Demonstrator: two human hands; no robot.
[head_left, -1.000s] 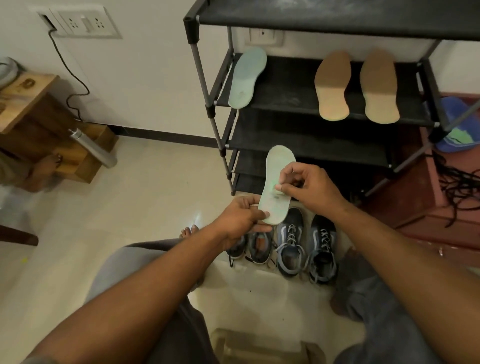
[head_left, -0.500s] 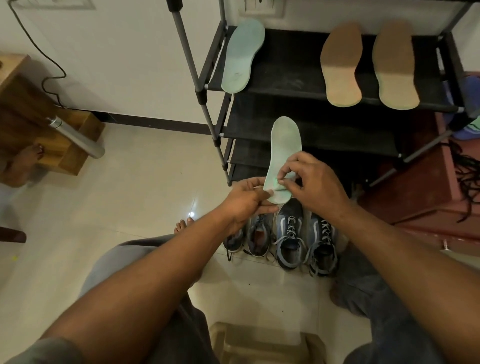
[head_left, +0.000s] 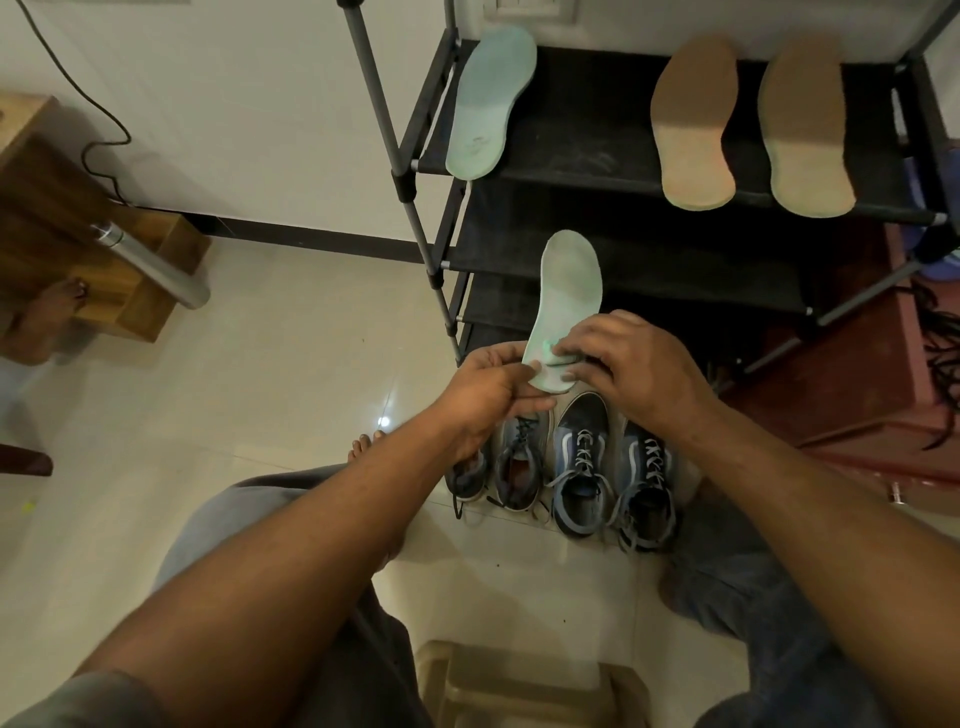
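I hold a pale green insole (head_left: 567, 293) upright in front of a black shoe rack (head_left: 597, 244). My left hand (head_left: 488, 395) pinches its heel end from the left. My right hand (head_left: 631, 366) grips the same end from the right, fingers curled over the heel. Below my hands, two pairs of grey-blue sneakers (head_left: 582, 467) stand side by side on the tiled floor. A matching green insole (head_left: 488, 101) leans on the rack's upper shelf at the left, and two tan insoles (head_left: 748, 124) lie on that shelf to the right.
A wooden stand (head_left: 78, 228) with a metal bottle (head_left: 150, 265) sits at the left wall, and another person's bare foot (head_left: 44, 317) is beside it. A beige plastic stool (head_left: 524, 686) is under me. A red step (head_left: 852, 395) lies right of the rack.
The view has tilted down and moved closer to the rack. Both hands shifted slightly on the insole's heel end, which stays upright in my grasp.
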